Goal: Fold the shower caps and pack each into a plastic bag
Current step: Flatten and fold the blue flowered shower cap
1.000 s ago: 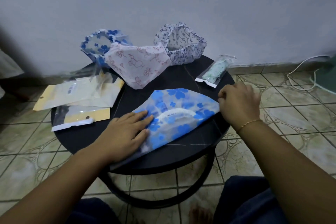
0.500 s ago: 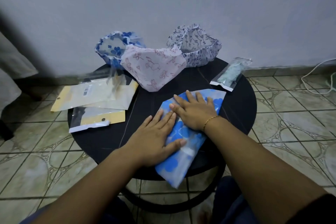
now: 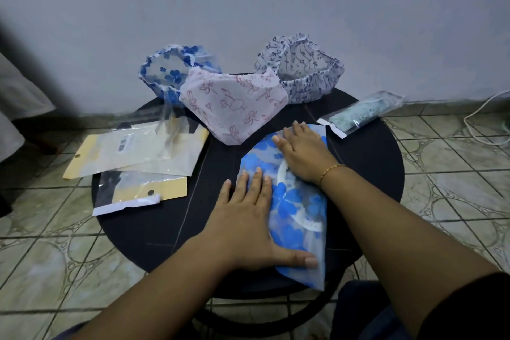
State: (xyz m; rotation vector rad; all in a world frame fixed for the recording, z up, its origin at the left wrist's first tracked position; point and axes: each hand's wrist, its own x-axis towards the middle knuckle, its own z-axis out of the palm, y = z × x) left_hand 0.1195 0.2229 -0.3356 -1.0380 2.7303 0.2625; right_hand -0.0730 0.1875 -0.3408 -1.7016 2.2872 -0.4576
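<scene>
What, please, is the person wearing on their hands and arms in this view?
Both hands are bare: no gloves or rings show on the left hand or right hand. A thin gold bracelet circles the right wrist. The forearms are uncovered; a dark sleeve begins near the right elbow.

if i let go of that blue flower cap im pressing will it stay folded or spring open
The blue flower cap is thin, translucent film, so it is probably floppy and light. Both hands, left and right, press it flat; its elastic rim may make it reopen.
</scene>
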